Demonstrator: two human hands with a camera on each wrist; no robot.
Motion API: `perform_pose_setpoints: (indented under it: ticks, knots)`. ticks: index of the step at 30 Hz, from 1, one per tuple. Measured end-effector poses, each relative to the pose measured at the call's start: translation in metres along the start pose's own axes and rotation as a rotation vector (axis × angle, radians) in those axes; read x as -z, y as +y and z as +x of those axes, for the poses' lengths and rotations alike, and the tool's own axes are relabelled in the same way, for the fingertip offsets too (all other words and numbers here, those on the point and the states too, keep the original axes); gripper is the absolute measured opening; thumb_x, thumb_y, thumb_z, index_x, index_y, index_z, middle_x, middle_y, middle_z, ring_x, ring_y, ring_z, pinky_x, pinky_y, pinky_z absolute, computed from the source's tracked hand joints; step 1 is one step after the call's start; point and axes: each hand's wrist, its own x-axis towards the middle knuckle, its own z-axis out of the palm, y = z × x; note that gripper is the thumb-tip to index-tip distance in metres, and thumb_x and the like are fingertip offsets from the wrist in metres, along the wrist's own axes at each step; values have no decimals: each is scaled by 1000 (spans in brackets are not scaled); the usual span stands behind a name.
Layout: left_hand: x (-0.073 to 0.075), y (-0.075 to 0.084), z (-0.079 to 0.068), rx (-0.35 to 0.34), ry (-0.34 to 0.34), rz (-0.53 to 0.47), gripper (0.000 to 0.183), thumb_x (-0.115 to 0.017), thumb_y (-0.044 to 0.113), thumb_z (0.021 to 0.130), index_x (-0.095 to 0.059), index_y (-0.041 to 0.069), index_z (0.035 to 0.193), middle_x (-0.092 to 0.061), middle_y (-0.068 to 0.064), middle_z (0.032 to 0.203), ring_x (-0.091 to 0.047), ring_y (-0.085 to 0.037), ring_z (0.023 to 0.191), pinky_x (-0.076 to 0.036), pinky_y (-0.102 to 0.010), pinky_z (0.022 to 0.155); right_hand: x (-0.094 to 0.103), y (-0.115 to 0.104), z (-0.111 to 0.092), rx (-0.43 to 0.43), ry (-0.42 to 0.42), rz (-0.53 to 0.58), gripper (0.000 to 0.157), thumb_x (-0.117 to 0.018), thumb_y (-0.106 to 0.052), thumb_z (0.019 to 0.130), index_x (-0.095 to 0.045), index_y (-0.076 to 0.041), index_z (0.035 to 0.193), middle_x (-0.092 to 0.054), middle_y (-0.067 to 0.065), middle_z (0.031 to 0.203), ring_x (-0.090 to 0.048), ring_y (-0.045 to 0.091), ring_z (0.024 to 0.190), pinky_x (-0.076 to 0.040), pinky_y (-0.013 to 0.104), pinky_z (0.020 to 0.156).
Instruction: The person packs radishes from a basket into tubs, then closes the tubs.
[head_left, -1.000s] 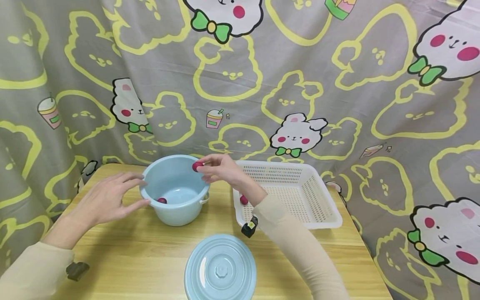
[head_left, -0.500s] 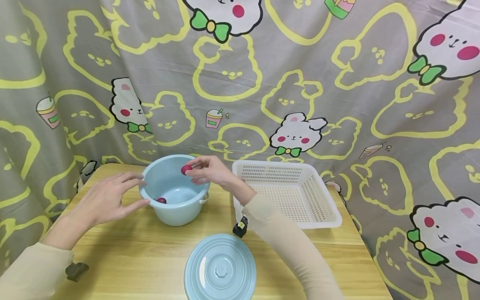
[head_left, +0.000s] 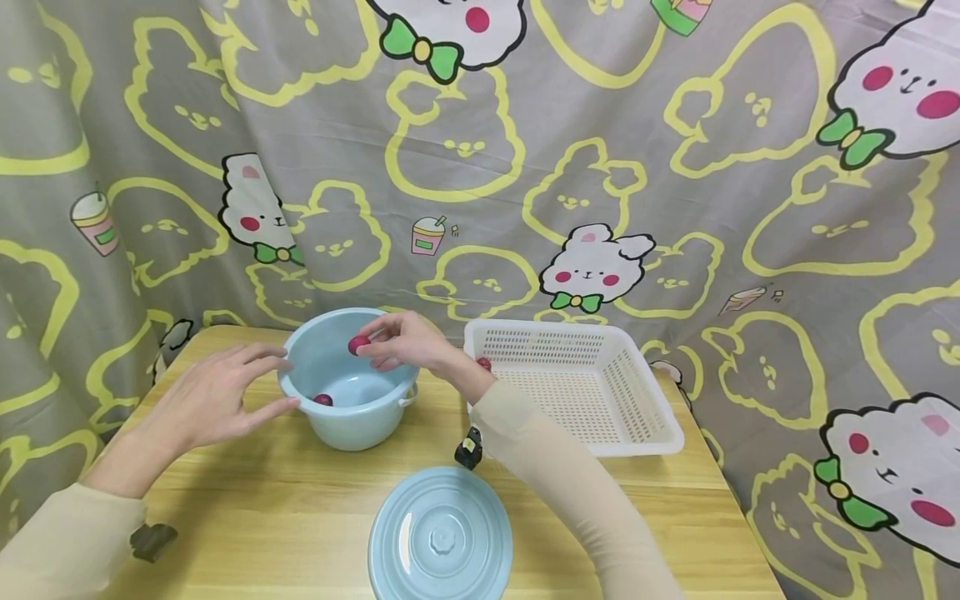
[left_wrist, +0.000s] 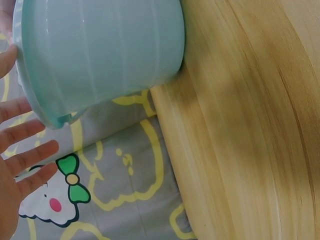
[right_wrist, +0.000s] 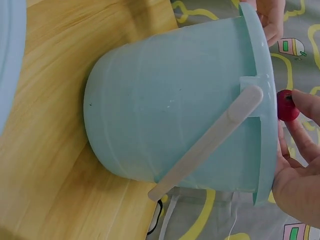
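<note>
My right hand (head_left: 411, 342) pinches a small round dark-red fruit (head_left: 359, 345) between thumb and fingers, over the mouth of the light-blue bucket (head_left: 352, 429). Up close in the right wrist view, this red fruit (right_wrist: 287, 105) has a dark spot and sits at rim height. A second red fruit (head_left: 323, 400) lies inside the bucket, at its near left. At the bucket's left side is my left hand (head_left: 213, 398), fingers spread and nearly straight, with thumb and fingertips at the rim. The left wrist view shows these fingers (left_wrist: 25, 134) beside the bucket wall.
A white slotted basket (head_left: 641, 392) stands to the right, with another red fruit (head_left: 484, 364) partly visible at its left side behind my forearm. The round blue lid (head_left: 442, 537) lies on the wooden table (head_left: 285, 508) in front. A patterned curtain (head_left: 465, 225) hangs behind.
My right hand has moved left with the red fruit, from the bucket's right rim to over its opening. My left hand has stayed in place.
</note>
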Motion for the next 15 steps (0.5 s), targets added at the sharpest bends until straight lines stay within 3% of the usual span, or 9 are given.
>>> perform_pose_setpoints:
  ticks: [3,7,12,15]
  knots:
    - [0,0,0,-2,2,-1,47,-85,48,83,-78,12,113,-75,-12,121,-73,-40,106,-60,-62,86,-3,-2,2,-8,-30,-34,30,-76,-15,97,-72,-4,125,-72,26,110,-77,29,88,-67,46,91]
    - [0,0,0,2,-1,-2,47,-85,48,84,-78,12,114,-75,-12,121,-73,-39,105,-60,-62,85,-9,-4,3,-12,-62,-85,29,-77,-15,97,-73,-3,123,-73,29,110,-78,38,97,-68,44,86]
    - [0,1,0,9,-2,-6,47,-84,49,84,-78,13,114,-74,-11,122,-73,-39,106,-60,-62,85,-12,-5,4,-14,-80,-125,28,-75,-15,99,-72,-3,124,-73,29,115,-76,43,103,-68,41,81]
    - [0,1,-1,11,-3,-5,47,-84,49,84,-78,13,115,-74,-12,122,-73,-40,106,-60,-62,85,-11,-5,5,-21,-90,-139,28,-75,-14,98,-73,-3,124,-75,21,109,-77,41,102,-68,40,82]
